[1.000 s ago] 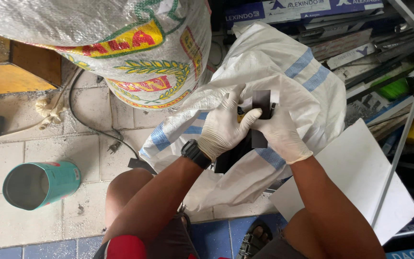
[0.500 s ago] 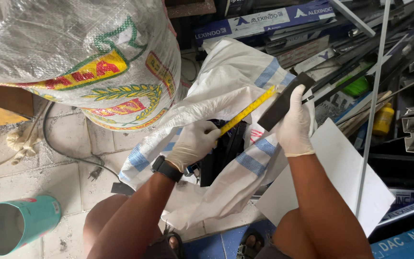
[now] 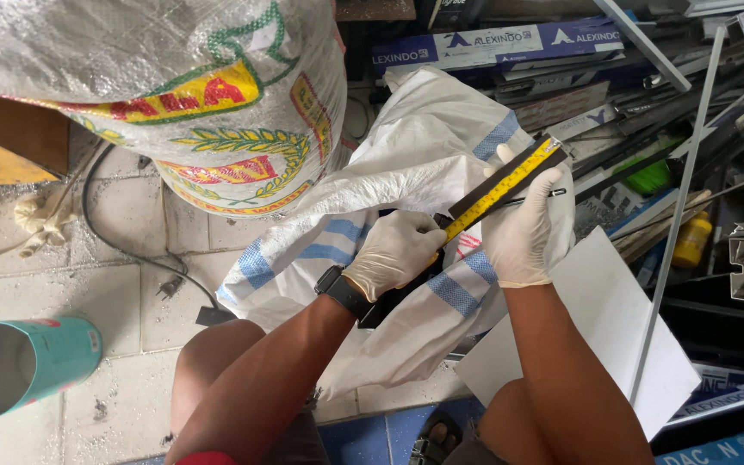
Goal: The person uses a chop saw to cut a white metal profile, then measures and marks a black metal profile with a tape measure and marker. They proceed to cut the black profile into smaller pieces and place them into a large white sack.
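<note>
Both my hands wear white gloves. My right hand [image 3: 520,226] grips a short dark metal profile piece [image 3: 484,194] and holds it up at a slant. My left hand [image 3: 396,254] holds a tape measure body, and its yellow tape [image 3: 510,182] lies stretched along the dark piece up to its far end. A black watch [image 3: 343,291] sits on my left wrist. Both hands are above the open mouth of a white woven sack with blue stripes [image 3: 406,172].
A large full printed sack [image 3: 174,95] stands at the upper left. A teal can [image 3: 19,362] lies at lower left on the tiled floor. A white sheet [image 3: 613,327] lies at right. Aluminium profiles and boxes [image 3: 699,112] are piled at upper right, with a yellow bottle [image 3: 692,239].
The yellow tape has been drawn out along the dark piece. My right hand has lifted that piece up and to the right while my left hand stayed low with the tape body.
</note>
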